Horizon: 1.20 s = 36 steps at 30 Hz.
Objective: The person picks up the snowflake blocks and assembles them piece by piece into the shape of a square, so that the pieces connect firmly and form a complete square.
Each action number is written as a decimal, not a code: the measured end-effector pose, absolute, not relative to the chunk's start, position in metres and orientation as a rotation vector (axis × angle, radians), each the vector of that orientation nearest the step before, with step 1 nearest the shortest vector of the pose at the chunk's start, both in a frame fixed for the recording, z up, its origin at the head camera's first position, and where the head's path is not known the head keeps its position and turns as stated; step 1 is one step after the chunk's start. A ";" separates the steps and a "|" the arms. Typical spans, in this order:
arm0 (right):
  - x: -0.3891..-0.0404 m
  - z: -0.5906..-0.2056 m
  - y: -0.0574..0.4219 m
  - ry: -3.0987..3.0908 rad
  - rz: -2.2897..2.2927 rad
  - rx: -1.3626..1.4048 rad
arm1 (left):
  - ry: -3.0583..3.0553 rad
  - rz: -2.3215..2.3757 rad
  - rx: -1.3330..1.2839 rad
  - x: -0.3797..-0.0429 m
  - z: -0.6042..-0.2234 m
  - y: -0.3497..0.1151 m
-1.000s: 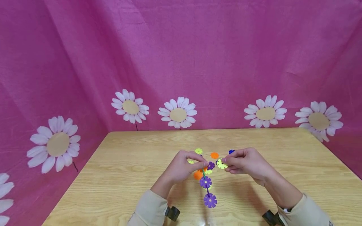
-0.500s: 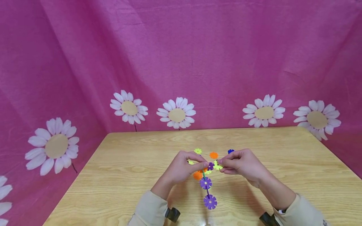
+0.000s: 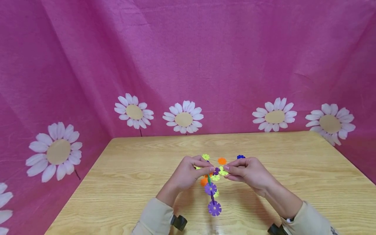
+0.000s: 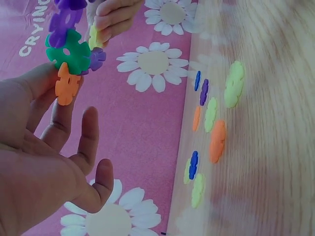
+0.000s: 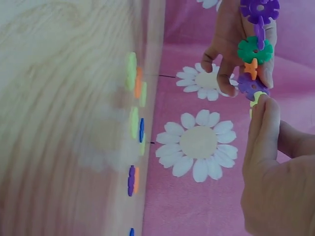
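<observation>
Above the table, my left hand [image 3: 188, 174] pinches a chain of notched, flower-shaped plastic discs between thumb and fingers. From that grip hang a green disc [image 4: 76, 51] and purple discs [image 3: 214, 211]. An orange disc [image 4: 66, 91] lies against the left fingers, its other fingers spread loosely. At the chain's right end sits a dark purple disc [image 3: 216, 171]. My right hand [image 3: 254, 176] pinches a yellow-green disc [image 5: 256, 98] by its edge, held up against that purple disc. Whether their slots are joined cannot be made out.
Loose notched discs lie on the wooden table [image 3: 123, 182] beyond and beneath the hands: a blue disc [image 3: 241, 157], an orange disc [image 3: 222, 161], a yellow-green disc [image 3: 205, 156] and several others. Behind the table hangs a pink curtain [image 3: 229, 65] printed with daisies.
My right hand has moved left, bringing the yellow-green disc from a gap away up to the dark purple disc. The hanging chain has swung slightly left; my left hand stays almost still.
</observation>
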State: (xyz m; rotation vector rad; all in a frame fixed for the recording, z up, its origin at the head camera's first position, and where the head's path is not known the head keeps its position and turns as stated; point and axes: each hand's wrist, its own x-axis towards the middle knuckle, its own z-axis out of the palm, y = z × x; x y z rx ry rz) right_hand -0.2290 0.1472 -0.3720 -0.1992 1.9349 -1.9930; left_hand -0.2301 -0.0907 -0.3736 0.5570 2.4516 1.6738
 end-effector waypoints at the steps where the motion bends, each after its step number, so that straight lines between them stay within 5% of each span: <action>1: -0.229 -0.373 0.146 1.922 -2.001 -0.198 | 2.448 1.679 0.555 -0.230 -0.374 -0.091; 36: -0.233 -0.373 0.147 1.928 -1.990 -0.175 | 2.488 1.686 0.521 -0.231 -0.378 -0.083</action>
